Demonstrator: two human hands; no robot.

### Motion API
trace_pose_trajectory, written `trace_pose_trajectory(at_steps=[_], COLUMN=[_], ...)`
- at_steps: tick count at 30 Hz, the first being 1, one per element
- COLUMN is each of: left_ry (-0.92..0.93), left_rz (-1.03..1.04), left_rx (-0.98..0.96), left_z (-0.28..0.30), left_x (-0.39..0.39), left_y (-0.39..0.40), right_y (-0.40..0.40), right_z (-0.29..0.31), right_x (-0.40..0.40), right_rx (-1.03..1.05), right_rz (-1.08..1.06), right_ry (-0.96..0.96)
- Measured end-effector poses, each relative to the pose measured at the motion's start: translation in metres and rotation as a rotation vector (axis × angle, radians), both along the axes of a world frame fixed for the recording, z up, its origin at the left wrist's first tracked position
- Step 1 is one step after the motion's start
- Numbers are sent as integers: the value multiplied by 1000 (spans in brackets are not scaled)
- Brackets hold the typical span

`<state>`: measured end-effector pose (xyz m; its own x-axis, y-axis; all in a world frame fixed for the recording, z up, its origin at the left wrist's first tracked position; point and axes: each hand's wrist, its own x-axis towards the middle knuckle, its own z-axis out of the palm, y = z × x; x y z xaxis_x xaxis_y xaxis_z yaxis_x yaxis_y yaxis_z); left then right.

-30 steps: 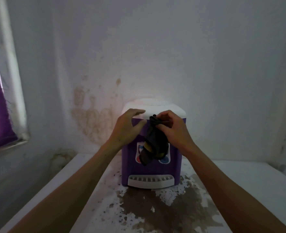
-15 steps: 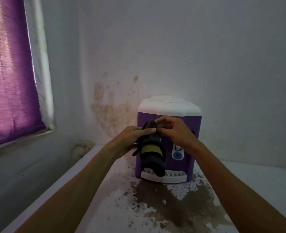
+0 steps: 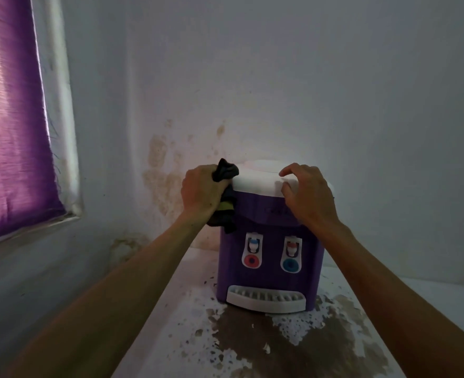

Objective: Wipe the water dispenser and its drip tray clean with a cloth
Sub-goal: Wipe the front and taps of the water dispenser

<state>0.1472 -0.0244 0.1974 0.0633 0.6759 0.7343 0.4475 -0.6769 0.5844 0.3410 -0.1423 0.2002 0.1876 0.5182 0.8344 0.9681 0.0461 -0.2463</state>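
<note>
Dispenser (image 3: 269, 257) purple with white lid, standing on stained table (image 3: 430, 301) by the wall, left hand (image 3: 202, 193) grasping dark cloth (image 3: 226, 199) against its upper left corner, right hand (image 3: 307, 193) resting fingers-curved on lid, holding nothing, white drip tray (image 3: 266, 299) at the base front.

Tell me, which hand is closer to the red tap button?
Left. The left hand grips the dark cloth above the round red tap button; the right hand rests across the dispenser's top.
</note>
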Motion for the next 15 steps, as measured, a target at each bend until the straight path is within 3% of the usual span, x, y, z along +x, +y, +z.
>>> trace_pose_trajectory(at_steps=[7, 15], left_ry=[24, 379], left_rz=[68, -134], left_rx=[220, 326], left_z=[-38, -92], left_x=[23, 6], left_y=[-9, -15], right_y=[6, 7], right_z=[-15, -16], right_x=[14, 15], right_rx=[24, 63], right_rz=[16, -5], right_ry=[-105, -125])
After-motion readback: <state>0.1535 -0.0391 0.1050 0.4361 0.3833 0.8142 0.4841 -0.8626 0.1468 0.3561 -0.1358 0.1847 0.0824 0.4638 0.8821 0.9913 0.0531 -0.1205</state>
